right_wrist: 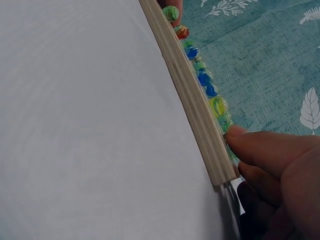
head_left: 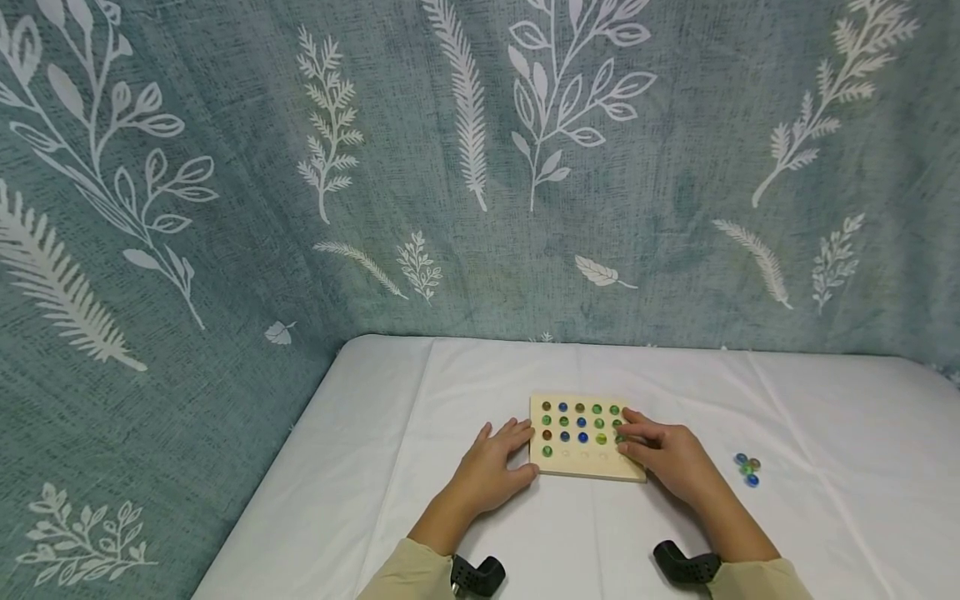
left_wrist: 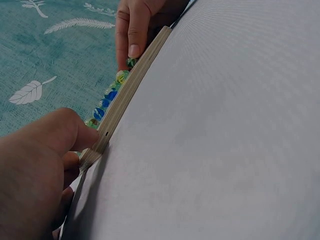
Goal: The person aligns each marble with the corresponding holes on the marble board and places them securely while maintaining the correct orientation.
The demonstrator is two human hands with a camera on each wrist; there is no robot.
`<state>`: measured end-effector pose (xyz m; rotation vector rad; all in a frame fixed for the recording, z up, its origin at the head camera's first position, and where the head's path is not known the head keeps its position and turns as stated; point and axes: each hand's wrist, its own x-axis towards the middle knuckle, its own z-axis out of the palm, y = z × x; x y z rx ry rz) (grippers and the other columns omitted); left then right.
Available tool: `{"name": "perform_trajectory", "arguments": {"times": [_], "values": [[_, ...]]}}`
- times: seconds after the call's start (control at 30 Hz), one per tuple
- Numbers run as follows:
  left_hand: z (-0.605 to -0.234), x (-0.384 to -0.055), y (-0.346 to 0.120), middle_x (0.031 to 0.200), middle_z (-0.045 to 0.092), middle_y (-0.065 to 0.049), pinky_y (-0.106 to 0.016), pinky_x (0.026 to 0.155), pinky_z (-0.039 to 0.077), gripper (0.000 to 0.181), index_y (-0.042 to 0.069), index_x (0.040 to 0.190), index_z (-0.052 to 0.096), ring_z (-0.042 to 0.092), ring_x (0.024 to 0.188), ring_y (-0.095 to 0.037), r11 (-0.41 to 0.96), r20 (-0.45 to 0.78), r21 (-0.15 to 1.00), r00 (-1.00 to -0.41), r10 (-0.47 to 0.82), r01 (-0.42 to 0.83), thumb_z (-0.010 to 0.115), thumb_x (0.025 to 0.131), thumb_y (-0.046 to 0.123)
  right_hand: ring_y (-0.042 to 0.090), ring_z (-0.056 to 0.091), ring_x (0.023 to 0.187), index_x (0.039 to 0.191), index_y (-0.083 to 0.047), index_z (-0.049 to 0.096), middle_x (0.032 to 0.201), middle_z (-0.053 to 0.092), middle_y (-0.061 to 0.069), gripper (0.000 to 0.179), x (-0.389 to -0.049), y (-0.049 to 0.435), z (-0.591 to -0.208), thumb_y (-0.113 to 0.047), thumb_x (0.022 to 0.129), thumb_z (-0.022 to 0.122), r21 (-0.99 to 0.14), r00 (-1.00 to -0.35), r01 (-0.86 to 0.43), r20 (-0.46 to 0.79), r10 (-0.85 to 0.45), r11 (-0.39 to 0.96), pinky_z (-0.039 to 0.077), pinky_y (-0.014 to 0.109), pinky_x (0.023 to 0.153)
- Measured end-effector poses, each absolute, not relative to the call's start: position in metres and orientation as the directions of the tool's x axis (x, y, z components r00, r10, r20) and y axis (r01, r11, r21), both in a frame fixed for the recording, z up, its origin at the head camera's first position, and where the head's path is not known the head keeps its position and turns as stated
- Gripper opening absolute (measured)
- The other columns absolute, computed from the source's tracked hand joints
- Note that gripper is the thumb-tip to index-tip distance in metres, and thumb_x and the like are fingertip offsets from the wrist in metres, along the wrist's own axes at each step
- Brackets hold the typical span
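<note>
A pale wooden board (head_left: 588, 468) lies flat on the white cloth, with rows of glass marbles seated in its holes. Three rows nearest the back hold marbles; the front row has one green marble (head_left: 547, 451) at its left end. My left hand (head_left: 487, 471) grips the board's left side, thumb at the front corner and fingers along the left edge. At the right edge, my right hand (head_left: 670, 454) pinches a green marble (left_wrist: 131, 63) between thumb and fingers, at the right end of the third row. Its thumb (right_wrist: 240, 135) partly hides that marble in the right wrist view.
A small cluster of loose marbles (head_left: 748, 470), blue, green and brown, sits on the cloth to the right of the right hand. A black device (head_left: 686, 563) is strapped at each wrist. Behind the table hangs a blue-green leaf-patterned curtain (head_left: 480, 167).
</note>
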<state>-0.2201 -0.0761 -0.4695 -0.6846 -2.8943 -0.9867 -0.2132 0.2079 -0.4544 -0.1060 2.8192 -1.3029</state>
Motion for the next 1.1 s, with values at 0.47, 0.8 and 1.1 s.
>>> {"name": "perform_trajectory", "arguments": {"times": [0.47, 0.8, 1.1], "values": [[-0.47, -0.22, -0.073, 0.149, 0.049, 0.008, -0.045, 0.125, 0.017, 0.058, 0.015, 0.142, 0.055, 0.037, 0.145, -0.013, 0.701, 0.119, 0.597, -0.908, 0.402, 0.389, 0.065, 0.088, 0.032, 0.04, 0.035, 0.142, 0.126, -0.006, 0.067, 0.152, 0.042, 0.011, 0.043, -0.21, 0.215, -0.454, -0.029, 0.09, 0.071, -0.773, -0.997, -0.06, 0.02, -0.07, 0.632, 0.031, 0.061, 0.114], [-0.468, -0.219, -0.074, 0.149, 0.049, 0.008, -0.046, 0.125, 0.017, 0.057, 0.014, 0.141, 0.055, 0.037, 0.144, -0.015, 0.702, 0.129, 0.593, -0.907, 0.402, 0.395, 0.065, 0.088, 0.032, 0.047, 0.035, 0.14, 0.129, -0.005, 0.064, 0.152, 0.044, 0.012, 0.048, -0.205, 0.236, -0.428, -0.036, 0.094, 0.067, -0.681, -0.996, -0.092, 0.064, -0.065, 0.726, 0.035, 0.067, 0.107], [-0.467, -0.219, -0.075, 0.149, 0.048, 0.008, -0.046, 0.125, 0.017, 0.057, 0.014, 0.141, 0.055, 0.037, 0.144, -0.015, 0.702, 0.13, 0.591, -0.905, 0.405, 0.398, 0.066, 0.088, 0.032, 0.056, 0.034, 0.133, 0.131, -0.001, 0.062, 0.151, 0.041, 0.019, 0.058, -0.2, 0.294, -0.417, -0.047, 0.095, 0.06, -0.544, -1.0, -0.013, -0.007, -0.019, 0.839, 0.036, 0.072, 0.099]]}}
